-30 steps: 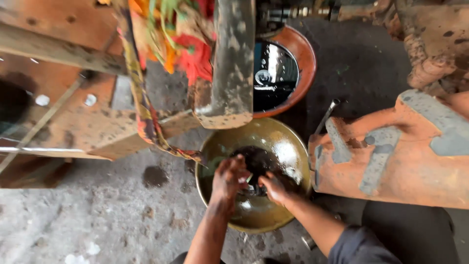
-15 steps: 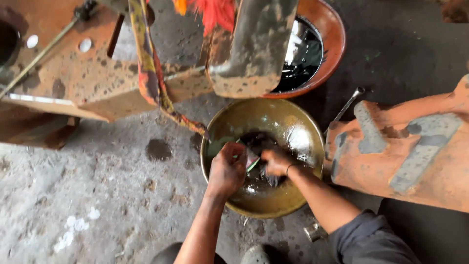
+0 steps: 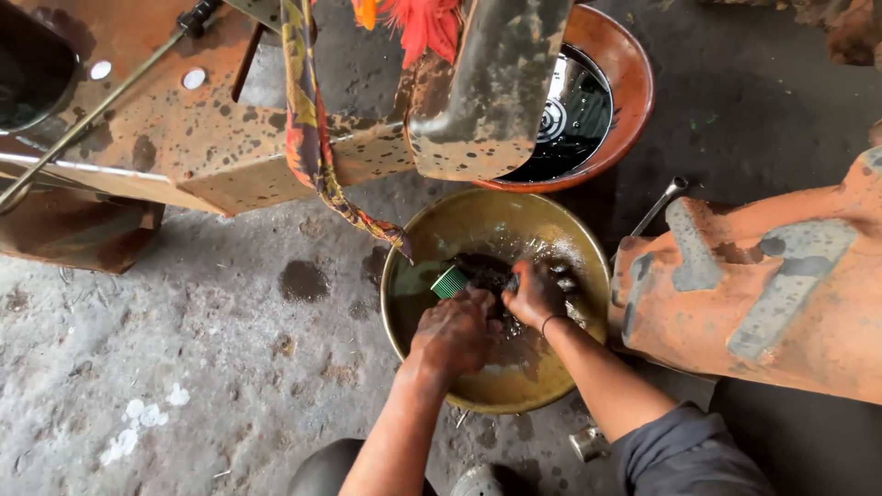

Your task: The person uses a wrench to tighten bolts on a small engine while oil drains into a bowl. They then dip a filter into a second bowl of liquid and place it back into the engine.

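Both my hands are down inside a brass-coloured metal basin (image 3: 432,234) on the concrete floor. My left hand (image 3: 457,332) is closed around a green-headed brush (image 3: 449,281), whose bristles point up-left. My right hand (image 3: 535,294) grips a dark, greasy metal part (image 3: 481,268) lying in the wet bottom of the basin. The two hands touch each other over the part. Dirty liquid and foam cover the basin floor.
An orange bowl of black oil (image 3: 625,83) stands just behind the basin. An orange rusty machine body (image 3: 165,138) with a hanging coloured cloth strip (image 3: 317,165) overhangs at top left. A worn orange machine panel (image 3: 763,276) lies at right, a wrench (image 3: 657,207) beside it.
The view has shifted up and left across the frames. My hands stay in the basin, with the left hand now lower and the green brush showing.
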